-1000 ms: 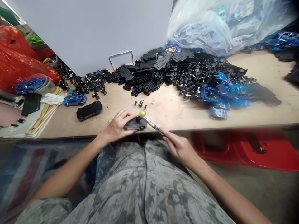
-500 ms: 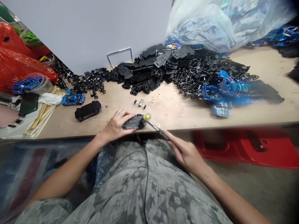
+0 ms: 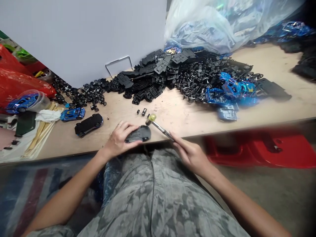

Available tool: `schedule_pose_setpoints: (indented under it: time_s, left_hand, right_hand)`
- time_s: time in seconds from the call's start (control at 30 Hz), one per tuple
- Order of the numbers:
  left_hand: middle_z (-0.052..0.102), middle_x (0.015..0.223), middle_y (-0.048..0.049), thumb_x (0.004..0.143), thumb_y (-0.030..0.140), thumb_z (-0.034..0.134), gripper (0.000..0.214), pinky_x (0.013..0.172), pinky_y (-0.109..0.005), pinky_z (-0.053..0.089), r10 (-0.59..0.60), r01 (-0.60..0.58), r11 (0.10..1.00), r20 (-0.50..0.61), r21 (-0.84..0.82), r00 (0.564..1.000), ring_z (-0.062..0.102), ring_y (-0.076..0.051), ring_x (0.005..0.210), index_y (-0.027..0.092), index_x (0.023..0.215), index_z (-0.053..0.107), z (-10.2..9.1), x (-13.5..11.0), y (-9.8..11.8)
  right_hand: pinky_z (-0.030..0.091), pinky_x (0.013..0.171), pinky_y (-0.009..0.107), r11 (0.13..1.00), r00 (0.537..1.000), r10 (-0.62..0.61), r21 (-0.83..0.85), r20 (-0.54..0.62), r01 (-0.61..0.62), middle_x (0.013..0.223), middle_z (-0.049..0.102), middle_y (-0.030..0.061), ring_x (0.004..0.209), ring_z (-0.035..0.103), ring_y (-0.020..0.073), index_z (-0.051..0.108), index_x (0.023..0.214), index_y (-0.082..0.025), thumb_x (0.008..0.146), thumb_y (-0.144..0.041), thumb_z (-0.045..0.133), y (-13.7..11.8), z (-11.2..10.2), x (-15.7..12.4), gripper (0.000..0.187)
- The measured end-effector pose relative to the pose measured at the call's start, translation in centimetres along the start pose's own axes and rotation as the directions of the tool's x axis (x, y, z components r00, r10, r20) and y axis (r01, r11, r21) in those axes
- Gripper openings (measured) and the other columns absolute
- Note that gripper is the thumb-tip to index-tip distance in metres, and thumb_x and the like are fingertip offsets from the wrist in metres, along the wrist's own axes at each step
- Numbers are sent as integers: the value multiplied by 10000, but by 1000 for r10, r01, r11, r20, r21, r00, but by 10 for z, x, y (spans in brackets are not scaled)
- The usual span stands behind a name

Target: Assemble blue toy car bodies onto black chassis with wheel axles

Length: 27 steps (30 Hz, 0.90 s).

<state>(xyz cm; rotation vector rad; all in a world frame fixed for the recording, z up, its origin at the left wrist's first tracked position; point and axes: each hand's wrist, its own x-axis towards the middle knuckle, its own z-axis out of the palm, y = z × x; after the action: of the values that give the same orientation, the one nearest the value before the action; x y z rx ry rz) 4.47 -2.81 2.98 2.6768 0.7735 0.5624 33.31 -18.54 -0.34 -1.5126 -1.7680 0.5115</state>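
Observation:
At the table's front edge, my left hand (image 3: 121,138) grips an upside-down toy car (image 3: 138,134) between thumb and fingers, its dark underside and wheels facing up. My right hand (image 3: 190,153) is wrapped around the handle of a small mallet (image 3: 160,127) with a yellowish face on its head. The mallet's head is just above the car's far right end; I cannot tell whether they touch. Behind the car lies a loose wheel-and-axle piece (image 3: 144,112). Left of my left hand rests another upside-down toy car (image 3: 89,125), and beyond it an upright blue one (image 3: 72,114).
A pile of black chassis plates (image 3: 150,79) and loose wheel axles (image 3: 197,79) covers the back of the table. Blue car bodies (image 3: 228,89) lie to the right, below a clear plastic bag (image 3: 209,29). A red stool (image 3: 293,148) stands under the right edge.
The mallet's head has lifted slightly off the car's end, uncovering more of its underside. The whole view has shifted and tilted a little. Both hands keep their holds.

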Motion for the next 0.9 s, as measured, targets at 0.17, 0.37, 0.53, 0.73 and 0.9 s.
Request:
schedule_pose_setpoints:
  time_s: [0.17,0.37,0.53,0.73,0.9]
  left_hand:
    - [678,1121,-144,892,449,751,530,920,-440,535,16,-15,1000,-23,11,1000,613,-282,1037,152,1320,654,1,2,-1]
    - [682,1115,-138,881,461,759,537,948,-441,531,-11,11,1000,-16,2,1000,611,-285,1049,162,1319,673,2,1,-1]
    - [683,1143,-131,869,471,766,559,972,-445,518,-67,67,998,-8,-19,998,606,-281,1061,191,1344,671,4,0,-2]
    - [724,1172,-117,820,464,815,510,1018,-414,512,-342,318,858,14,-403,940,663,-271,1092,196,1248,734,0,1,18]
    - [742,1300,-114,813,473,825,496,1079,-381,508,-509,423,313,227,-850,831,679,-291,1220,194,1218,758,0,5,49]
  right_hand:
    - [647,960,313,1000,1000,-22,-5,8,22,1404,680,47,1140,754,233,441,1572,-299,1028,-164,524,0,-4,-7,566]
    - [653,810,245,999,998,-49,-19,26,50,1205,782,90,929,801,178,435,1581,-243,1039,-181,489,2,-10,-26,549]
    - [592,627,221,995,997,-28,-95,74,35,877,761,52,668,721,147,457,1574,-220,1050,-222,447,-3,-16,-34,524]
    - [414,521,237,857,991,-136,-503,-5,115,759,660,21,569,587,122,524,1528,-224,1065,-259,457,4,-37,-1,469]
    - [326,506,287,686,993,-98,-727,-70,17,776,668,76,630,549,181,663,1373,-191,1046,-303,498,28,-43,47,383]
